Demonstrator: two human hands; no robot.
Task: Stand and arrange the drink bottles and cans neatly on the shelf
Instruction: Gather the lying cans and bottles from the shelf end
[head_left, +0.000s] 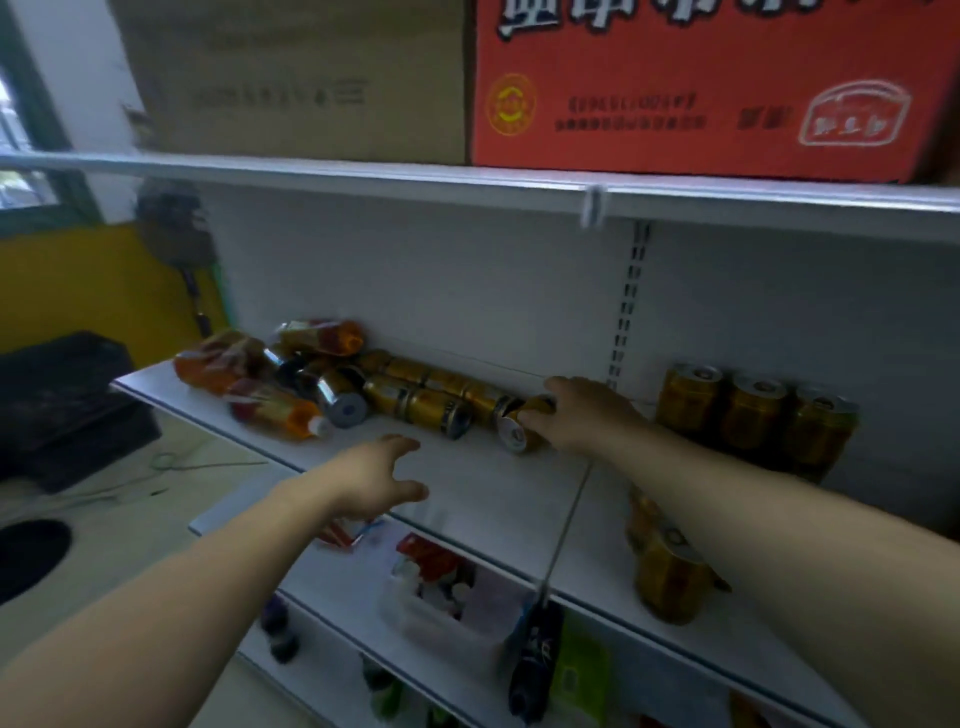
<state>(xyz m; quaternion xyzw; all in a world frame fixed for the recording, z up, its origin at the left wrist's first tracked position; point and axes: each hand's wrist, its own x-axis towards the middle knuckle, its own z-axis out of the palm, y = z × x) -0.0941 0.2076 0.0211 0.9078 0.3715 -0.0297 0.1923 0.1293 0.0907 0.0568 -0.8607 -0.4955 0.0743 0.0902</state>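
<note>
On the left of the shelf (467, 483) the orange bottles (223, 364) lie flat, and beside them the heap of gold cans (415, 400) is on its side too. These are round things on a smooth board, so pulling one out may well send its neighbours rolling toward the front edge. The left hand (374, 478) hovers open over bare shelf, fingers spread, holding nothing, handy to block a runaway. Next comes the can (519, 426) at the heap's right end, near the back wall. Its long axis is level, running front-left to back-right, with its round end facing front-left. The right hand (582, 415) wraps over it. Further right, three cans (753, 410) stand upright; a careless swing could topple them.
</note>
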